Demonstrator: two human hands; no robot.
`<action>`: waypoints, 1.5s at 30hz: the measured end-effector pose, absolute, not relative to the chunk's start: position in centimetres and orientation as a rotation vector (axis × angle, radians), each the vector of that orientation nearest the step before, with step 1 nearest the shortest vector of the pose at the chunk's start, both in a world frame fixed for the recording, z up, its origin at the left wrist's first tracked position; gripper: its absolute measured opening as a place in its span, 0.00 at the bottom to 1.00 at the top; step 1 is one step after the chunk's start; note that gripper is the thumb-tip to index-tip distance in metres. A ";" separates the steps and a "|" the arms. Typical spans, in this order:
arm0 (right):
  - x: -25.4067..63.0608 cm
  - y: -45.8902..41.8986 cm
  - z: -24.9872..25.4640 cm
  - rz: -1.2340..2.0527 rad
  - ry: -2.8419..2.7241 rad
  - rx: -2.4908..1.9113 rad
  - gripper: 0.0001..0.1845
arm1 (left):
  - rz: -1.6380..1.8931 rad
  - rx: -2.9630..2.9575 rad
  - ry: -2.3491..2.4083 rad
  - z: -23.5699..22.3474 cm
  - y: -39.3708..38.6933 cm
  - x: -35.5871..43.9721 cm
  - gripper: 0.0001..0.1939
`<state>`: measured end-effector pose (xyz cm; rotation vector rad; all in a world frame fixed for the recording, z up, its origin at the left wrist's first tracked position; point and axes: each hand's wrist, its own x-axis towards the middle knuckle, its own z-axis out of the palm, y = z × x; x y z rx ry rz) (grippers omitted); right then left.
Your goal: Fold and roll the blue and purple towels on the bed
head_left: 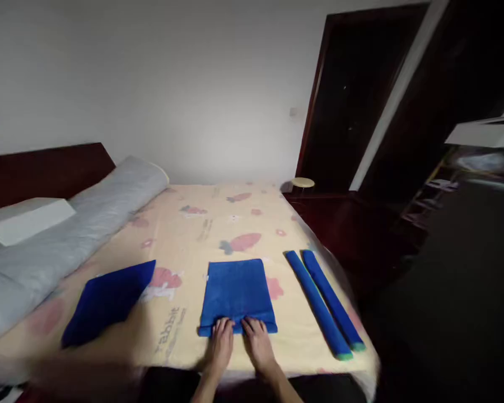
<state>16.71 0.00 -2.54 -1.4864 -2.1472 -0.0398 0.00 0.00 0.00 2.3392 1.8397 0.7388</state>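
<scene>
A folded blue towel (236, 291) lies flat on the bed sheet (210, 224) in front of me. My left hand (220, 344) and my right hand (258, 341) rest side by side on its near edge, fingers pressing into the thick fold there. Two tightly rolled blue towels (322, 302) lie next to each other to the right, close to the bed's right edge. Another folded blue towel (107, 302) lies flat to the left, apart from my hands.
A long grey rolled duvet (67, 235) runs along the left with a white box (25, 219) on it. The dark headboard (42, 168) is behind it. A dark wooden door (348, 101) and a small round stool (302, 182) stand beyond the bed's far right corner.
</scene>
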 end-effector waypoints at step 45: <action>17.2 2.4 -0.7 0.150 -2.229 -1.454 0.25 | 0.526 2.429 1.838 -1.7 2.3 -1.3 0.33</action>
